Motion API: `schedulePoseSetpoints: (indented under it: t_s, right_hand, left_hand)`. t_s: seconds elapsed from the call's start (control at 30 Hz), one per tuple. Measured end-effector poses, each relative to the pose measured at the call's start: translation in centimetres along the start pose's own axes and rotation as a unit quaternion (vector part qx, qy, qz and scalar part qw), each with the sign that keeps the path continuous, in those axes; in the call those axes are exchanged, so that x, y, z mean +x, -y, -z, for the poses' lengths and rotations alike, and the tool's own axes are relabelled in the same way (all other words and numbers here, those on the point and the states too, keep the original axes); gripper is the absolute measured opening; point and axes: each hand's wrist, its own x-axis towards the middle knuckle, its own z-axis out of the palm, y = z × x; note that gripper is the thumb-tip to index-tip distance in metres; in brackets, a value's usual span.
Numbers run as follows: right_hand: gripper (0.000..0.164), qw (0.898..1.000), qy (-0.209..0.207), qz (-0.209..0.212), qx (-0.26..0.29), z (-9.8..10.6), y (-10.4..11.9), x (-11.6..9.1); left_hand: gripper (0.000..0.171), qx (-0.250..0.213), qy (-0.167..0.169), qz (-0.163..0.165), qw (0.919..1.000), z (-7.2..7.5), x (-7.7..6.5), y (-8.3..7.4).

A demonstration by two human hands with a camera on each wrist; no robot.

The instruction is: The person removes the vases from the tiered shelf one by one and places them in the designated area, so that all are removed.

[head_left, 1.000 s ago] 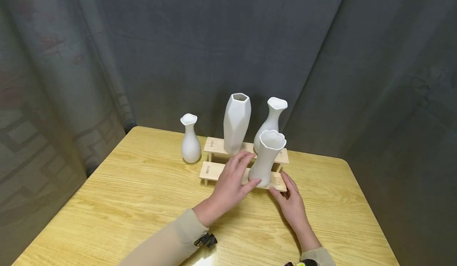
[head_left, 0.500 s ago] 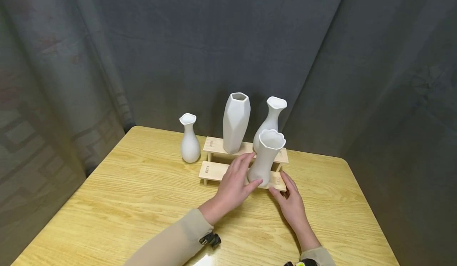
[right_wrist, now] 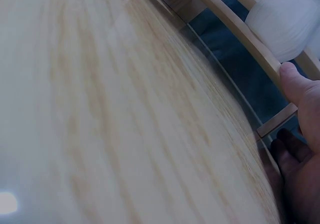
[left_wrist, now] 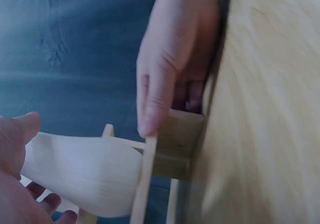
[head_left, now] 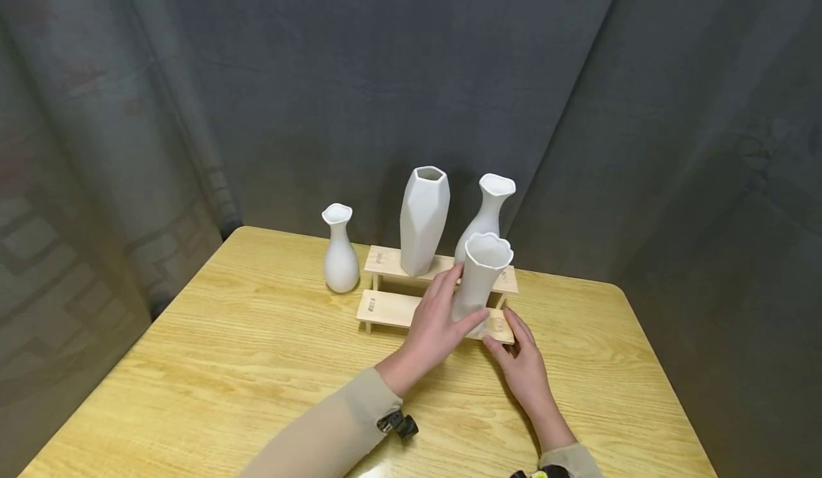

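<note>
A white vase with a scalloped rim (head_left: 477, 283) stands on the lower step of a two-step wooden display stand (head_left: 388, 309), towards its right end. My left hand (head_left: 437, 324) holds this vase low on its body, thumb across the front and fingers on its left side. In the left wrist view the vase body (left_wrist: 87, 174) shows between thumb and fingers. At the right end of the lower step, my right hand (head_left: 528, 371) grips the board, its thumb at the front edge. The right wrist view shows that thumb (right_wrist: 295, 81) against the board; some fingers are in shadow.
On the upper step stand a tall faceted white vase (head_left: 424, 221) and, partly hidden, a narrow-necked white vase (head_left: 483, 225). A smaller white vase (head_left: 341, 258) stands on the wooden table (head_left: 257, 349), left of the stand. Grey curtains (head_left: 385, 71) hang behind.
My left hand has moved right and a little up, closing round the scalloped vase. The right hand has kept its place on the stand, and the vases stand where they were.
</note>
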Motion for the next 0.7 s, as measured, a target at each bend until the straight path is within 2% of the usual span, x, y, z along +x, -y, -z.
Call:
schedulePoseSetpoints:
  t_s: [0.1, 0.33, 0.57, 0.7]
  right_hand:
    - [0.082, 1.000, -0.003, 0.006, 0.002, 0.0, 0.1, 0.0]
    - [0.082, 1.000, -0.007, 0.011, 0.001, -0.1, 0.2, 0.0]
    - [0.082, 1.000, -0.007, 0.008, 0.004, -0.1, 0.1, -0.1]
    - [0.082, 1.000, -0.002, 0.006, 0.010, 0.0, 0.0, -0.1]
  left_hand:
    - [0.087, -0.011, -0.014, 0.004, 0.9998, -0.1, 0.5, -0.6]
    - [0.077, -0.030, -0.027, 0.036, 0.9985, -0.1, 1.2, -1.3]
    - [0.070, -0.036, -0.042, 0.030, 0.9980, 0.1, 1.1, -1.4]
    - [0.069, -0.052, -0.045, 0.027, 0.9972, 1.0, 0.7, -1.6]
